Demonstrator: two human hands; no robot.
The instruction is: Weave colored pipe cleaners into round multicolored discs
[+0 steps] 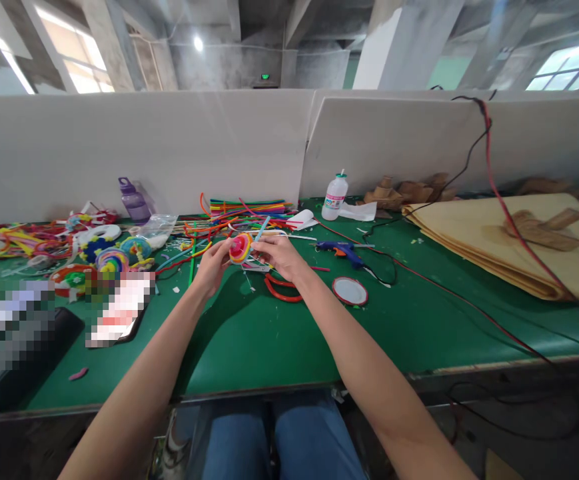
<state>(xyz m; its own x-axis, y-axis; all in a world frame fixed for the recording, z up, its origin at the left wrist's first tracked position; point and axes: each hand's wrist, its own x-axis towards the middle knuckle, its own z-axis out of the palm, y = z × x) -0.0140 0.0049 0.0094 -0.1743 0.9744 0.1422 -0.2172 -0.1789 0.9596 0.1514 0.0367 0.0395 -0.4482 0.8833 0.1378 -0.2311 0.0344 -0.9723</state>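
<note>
On the green desk, a blue glue gun and a round red-rimmed lid lie to the right of the hands, a bundle of colourful pipe cleaners lies behind them, and finished spiral pieces lie to the left. Nothing stands between the hands. The left hand and right hand both grip with closed fingers a coiled red-and-yellow disc, held just above the desk; its light blue stick has its long axis tilted, pointing up and to the right.

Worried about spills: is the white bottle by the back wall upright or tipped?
Upright. The white bottle stands on its base on the green table, nozzle pointing up.
</note>
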